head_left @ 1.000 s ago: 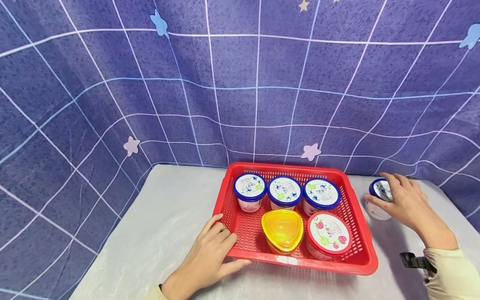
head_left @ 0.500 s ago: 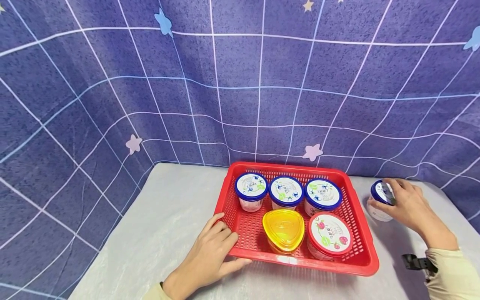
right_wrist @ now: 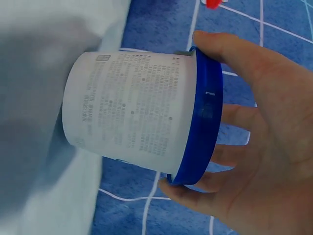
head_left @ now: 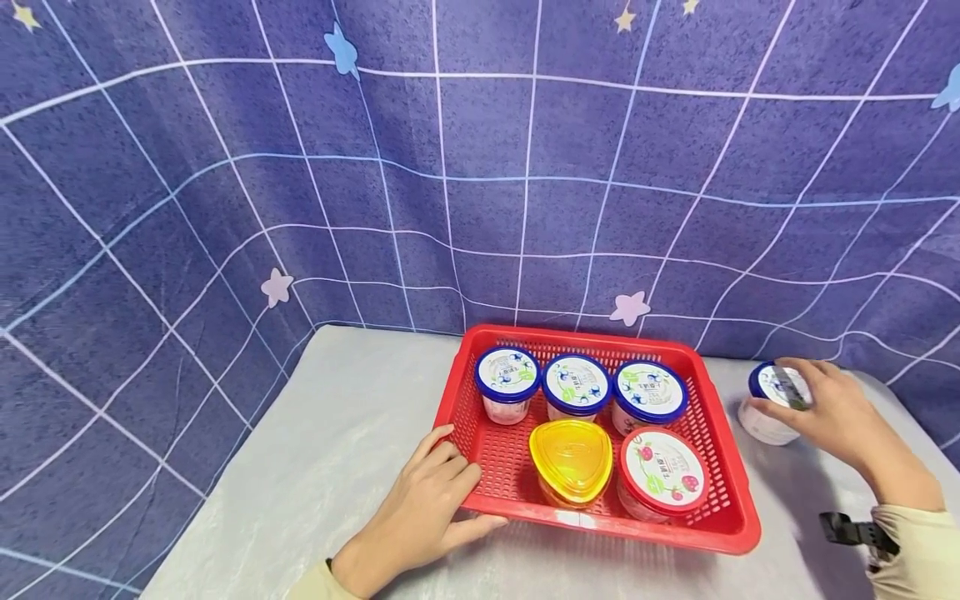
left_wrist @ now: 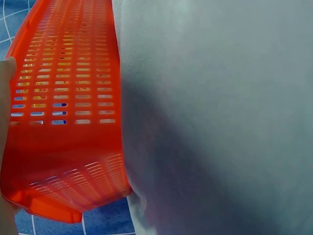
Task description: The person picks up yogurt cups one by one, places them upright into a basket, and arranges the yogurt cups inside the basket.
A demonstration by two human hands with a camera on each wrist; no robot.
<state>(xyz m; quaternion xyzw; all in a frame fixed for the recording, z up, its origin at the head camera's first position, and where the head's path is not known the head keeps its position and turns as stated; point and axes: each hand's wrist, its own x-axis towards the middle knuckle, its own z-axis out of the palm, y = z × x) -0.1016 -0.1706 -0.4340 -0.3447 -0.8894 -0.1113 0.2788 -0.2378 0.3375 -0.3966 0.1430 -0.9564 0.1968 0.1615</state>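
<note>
My left hand (head_left: 431, 500) grips the front left corner of a red plastic basket (head_left: 742, 492), fingers over the rim and thumb along the outer front side. In the left wrist view the basket's slotted wall (left_wrist: 63, 139) fills the left part. Right of the basket stands a white tub with a blue lid (head_left: 767, 423). My right hand (head_left: 840, 412) holds this tub by its lid from above. The right wrist view has the thumb on one edge of the blue lid (right_wrist: 203, 117) and fingers around the opposite edge; small print covers the tub's side (right_wrist: 132, 107).
Inside the basket, blue-lidded tubs (head_left: 576, 383) line the back row. A yellow-lidded container (head_left: 572, 458) and a red-lidded tub (head_left: 663, 471) sit in front. A grey-white cloth (head_left: 352, 400) covers the table; a blue gridded curtain (head_left: 480, 200) hangs behind.
My right hand has come down and its thumb and fingers have drawn in around the tub's blue lid. The left hand keeps its grip on the basket. The head view has shifted slightly.
</note>
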